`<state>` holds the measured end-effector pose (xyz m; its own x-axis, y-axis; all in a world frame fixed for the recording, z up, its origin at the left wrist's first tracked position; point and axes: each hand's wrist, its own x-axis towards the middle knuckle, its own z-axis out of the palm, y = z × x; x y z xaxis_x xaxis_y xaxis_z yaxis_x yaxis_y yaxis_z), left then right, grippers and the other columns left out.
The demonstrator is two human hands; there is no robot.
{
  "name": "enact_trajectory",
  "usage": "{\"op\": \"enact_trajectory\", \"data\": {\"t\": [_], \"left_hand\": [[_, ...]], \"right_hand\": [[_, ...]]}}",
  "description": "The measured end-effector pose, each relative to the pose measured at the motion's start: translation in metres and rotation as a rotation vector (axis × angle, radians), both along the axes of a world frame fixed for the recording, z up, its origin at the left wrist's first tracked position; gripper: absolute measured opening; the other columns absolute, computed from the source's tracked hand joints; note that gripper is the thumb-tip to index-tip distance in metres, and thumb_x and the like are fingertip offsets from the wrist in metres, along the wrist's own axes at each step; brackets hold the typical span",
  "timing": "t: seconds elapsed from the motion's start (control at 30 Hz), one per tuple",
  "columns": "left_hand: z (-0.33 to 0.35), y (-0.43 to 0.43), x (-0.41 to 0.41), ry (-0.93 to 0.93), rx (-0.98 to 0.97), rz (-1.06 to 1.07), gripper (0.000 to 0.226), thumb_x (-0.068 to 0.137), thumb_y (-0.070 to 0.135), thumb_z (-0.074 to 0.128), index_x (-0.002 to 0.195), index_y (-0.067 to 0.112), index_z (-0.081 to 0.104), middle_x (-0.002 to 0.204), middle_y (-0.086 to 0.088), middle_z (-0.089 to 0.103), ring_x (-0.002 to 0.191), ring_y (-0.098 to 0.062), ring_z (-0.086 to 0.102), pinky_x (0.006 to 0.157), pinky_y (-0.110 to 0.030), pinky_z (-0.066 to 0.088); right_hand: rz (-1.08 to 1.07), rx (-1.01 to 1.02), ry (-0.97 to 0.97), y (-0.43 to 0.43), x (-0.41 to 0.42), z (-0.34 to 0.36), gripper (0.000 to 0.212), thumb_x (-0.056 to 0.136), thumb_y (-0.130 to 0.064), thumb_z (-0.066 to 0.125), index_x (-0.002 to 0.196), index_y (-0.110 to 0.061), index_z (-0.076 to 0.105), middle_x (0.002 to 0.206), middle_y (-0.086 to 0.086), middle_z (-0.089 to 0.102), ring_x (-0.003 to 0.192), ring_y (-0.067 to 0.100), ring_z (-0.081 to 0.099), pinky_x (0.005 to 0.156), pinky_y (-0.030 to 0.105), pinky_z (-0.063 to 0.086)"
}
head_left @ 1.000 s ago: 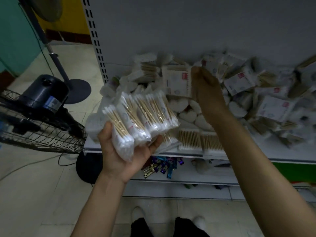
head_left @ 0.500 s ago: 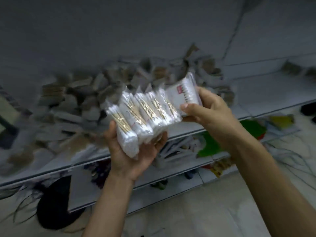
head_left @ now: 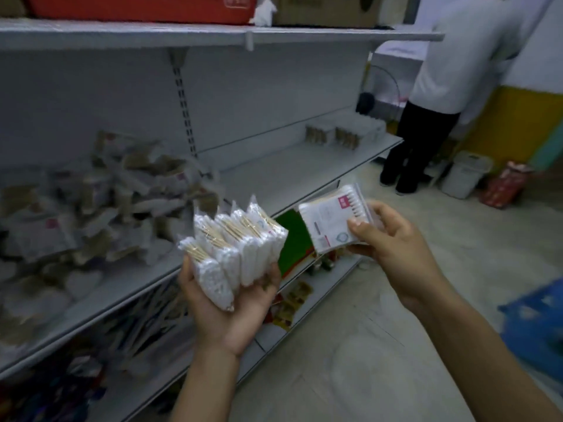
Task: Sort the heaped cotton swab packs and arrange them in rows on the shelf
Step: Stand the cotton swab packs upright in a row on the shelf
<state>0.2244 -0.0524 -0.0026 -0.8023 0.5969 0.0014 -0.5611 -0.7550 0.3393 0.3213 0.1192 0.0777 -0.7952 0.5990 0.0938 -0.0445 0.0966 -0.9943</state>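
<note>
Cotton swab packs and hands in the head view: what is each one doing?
left hand: holds a fanned bundle of packs.
right hand: pinches one red-labelled pack, apart from the bundle.
heap: jumbled on the shelf, unsorted.
far packs: standing in a row at the shelf's far end.

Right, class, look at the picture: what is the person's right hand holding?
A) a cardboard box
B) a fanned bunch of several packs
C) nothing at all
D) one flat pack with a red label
D: the right hand pinches one flat pack with a red label, while the fanned bunch sits in the left hand.
</note>
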Motion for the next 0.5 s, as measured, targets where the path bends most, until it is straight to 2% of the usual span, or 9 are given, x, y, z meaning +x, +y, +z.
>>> {"op": "enact_trajectory", "data": {"t": [0.07,0.2,0.37,0.43,0.5], "left_hand": [[-0.003,0.022,-0.003,-0.073,-0.011,-0.039,0.067,0.066,0.061,0.061,0.123,0.025,0.063,0.122,-0.008,0.063,0.110,-0.027,0.059,0.098,-0.036,0.037],[-0.013,0.078,-0.034,-0.156,-0.014,-0.025,0.062,0.075,0.065,0.051,0.115,0.021,0.068,0.113,-0.010,0.067,0.104,-0.026,0.060,0.092,-0.034,0.039],[-0.019,0.183,-0.098,-0.221,0.056,-0.103,0.066,0.078,0.067,0.051,0.122,0.019,0.062,0.111,-0.013,0.065,0.102,-0.026,0.058,0.088,-0.034,0.043],[-0.014,0.227,-0.123,-0.256,0.081,-0.128,0.064,0.075,0.064,0.055,0.119,0.018,0.063,0.111,-0.012,0.065,0.101,-0.026,0.058,0.085,-0.034,0.045],[-0.012,0.269,-0.149,-0.281,0.072,-0.136,0.058,0.069,0.059,0.059,0.109,0.018,0.066,0.107,-0.011,0.067,0.098,-0.025,0.058,0.087,-0.035,0.042]], "right_hand": [[-0.033,-0.006,-0.030,0.027,-0.004,-0.006,0.016,0.092,-0.011,0.057,0.107,-0.015,0.059,0.095,0.003,0.072,0.083,0.013,0.070,0.073,0.026,0.058],[-0.040,0.012,-0.042,0.079,-0.037,-0.013,0.012,0.090,-0.007,0.058,0.101,-0.012,0.059,0.093,0.004,0.070,0.081,0.014,0.070,0.067,0.024,0.057],[0.000,0.392,-0.081,0.170,-0.098,0.007,0.018,0.087,-0.007,0.066,0.104,-0.013,0.067,0.093,-0.005,0.070,0.081,0.000,0.066,0.068,0.013,0.049],[0.013,0.512,-0.148,0.212,-0.125,0.018,0.020,0.086,-0.009,0.067,0.104,-0.015,0.067,0.096,-0.007,0.069,0.087,0.001,0.065,0.076,0.017,0.051],[0.005,0.631,-0.215,0.254,-0.152,0.022,0.019,0.084,-0.013,0.068,0.103,-0.019,0.066,0.101,-0.006,0.068,0.097,0.008,0.064,0.086,0.031,0.053]]}}
